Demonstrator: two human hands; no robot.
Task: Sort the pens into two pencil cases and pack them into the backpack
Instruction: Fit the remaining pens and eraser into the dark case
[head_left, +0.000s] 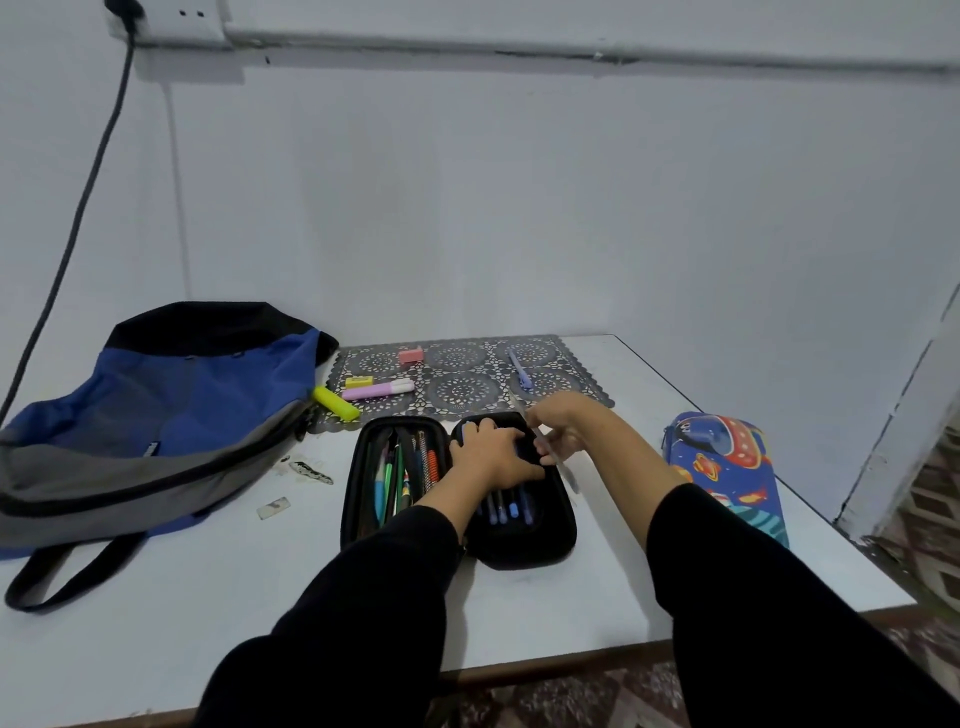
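Black pencil case (524, 551) lies open flat on the tabletop (208, 597), straight in front of me.
- Its left half holds a mixed row of pens and pencils (400, 478), green, teal, orange and dark ones side by side.
- Its right half holds blue pens (506, 506); only their lower ends show below my hand.

My left hand (491, 454) rests palm down on that right half, fingers bent over the blue pens. Cannot tell whether they grip anything.

My right hand (558, 423) is at the case's far right edge, fingers pinching a pale thin pen (519, 408), held tilted above the right half.

Second pencil case (727, 467), blue with a cartoon print, lies closed to the right, well apart.

Backpack (156, 415), blue and grey, lies slumped at left; contents not visible.

Outside any container, on the patterned mat (467, 387) behind the black case:
- pink eraser (411, 355)
- yellow eraser (358, 382)
- pink highlighter (378, 389)
- blue pen (520, 369)

Yellow highlighter (335, 403) sits at the mat's left edge, just beside the backpack.
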